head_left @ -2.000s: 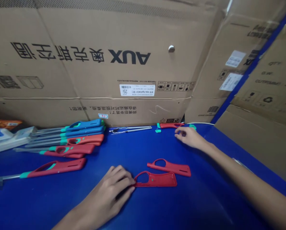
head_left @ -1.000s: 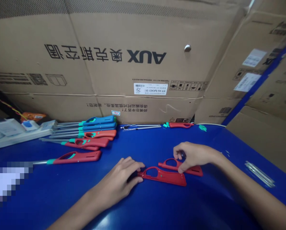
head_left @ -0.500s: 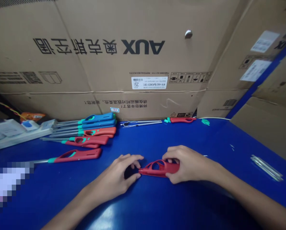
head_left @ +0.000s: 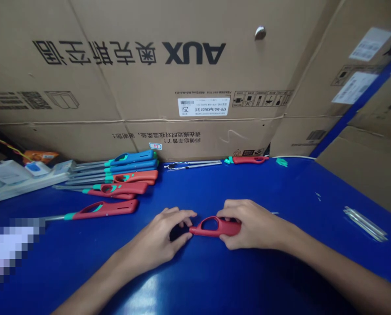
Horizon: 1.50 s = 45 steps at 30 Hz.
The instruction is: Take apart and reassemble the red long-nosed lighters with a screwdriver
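The red lighter handle [head_left: 217, 226] lies low on the blue table [head_left: 281, 271], near the middle of my view, a slim plastic shell with an oval finger hole and a narrow tip pointing to my left. My right hand [head_left: 253, 223] is closed around its thick end, thumb under and fingers over, pressing it flat. My left hand [head_left: 164, 238] rests palm down beside the tip, fingers curled, fingertips touching the narrow end; whether they actually pinch it I cannot tell. Both forearms come in from the bottom edge.

Farther left lies a row of finished lighters [head_left: 123, 173] in blue and red with metal stems, and one more red lighter [head_left: 100, 209] sits apart, nearer to me. At the foot of the cardboard boxes [head_left: 182, 78] lie thin metal rods [head_left: 192, 164], another red handle [head_left: 248, 159] and a small teal piece [head_left: 281, 162]. Clear tubes [head_left: 364, 223] lie well off to the right.
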{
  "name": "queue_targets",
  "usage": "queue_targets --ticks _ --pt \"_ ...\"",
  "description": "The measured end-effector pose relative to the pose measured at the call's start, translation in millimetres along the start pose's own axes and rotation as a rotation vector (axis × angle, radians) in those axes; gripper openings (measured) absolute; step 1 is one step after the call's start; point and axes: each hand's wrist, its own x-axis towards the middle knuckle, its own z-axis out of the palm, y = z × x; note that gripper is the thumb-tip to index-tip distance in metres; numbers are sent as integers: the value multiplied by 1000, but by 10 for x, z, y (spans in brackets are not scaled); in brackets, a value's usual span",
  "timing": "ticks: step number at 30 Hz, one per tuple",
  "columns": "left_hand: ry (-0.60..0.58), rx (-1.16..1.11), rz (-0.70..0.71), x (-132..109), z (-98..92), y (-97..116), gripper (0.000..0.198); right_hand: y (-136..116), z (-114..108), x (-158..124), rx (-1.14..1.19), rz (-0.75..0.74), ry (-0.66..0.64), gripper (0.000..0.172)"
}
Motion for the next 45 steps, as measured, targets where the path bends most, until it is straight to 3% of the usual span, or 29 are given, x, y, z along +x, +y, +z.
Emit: queue_targets --ticks 8,16,31,37,45 --pt "-16 26 6 13 1 -4 32 -1 13 11 14 -12 1 15" --pt "-36 -6 67 17 -23 23 16 -22 -6 10 20 -15 -31 15" --pt "-60 57 105 10 -7 25 20 -2 1 -20 18 -19 -27 13" --pt "-49 63 125 9 -10 31 22 -37 -46 -32 5 -16 34 14" --pt "-67 47 110 5 8 14 23 8 16 -3 -22 -25 -2 18"
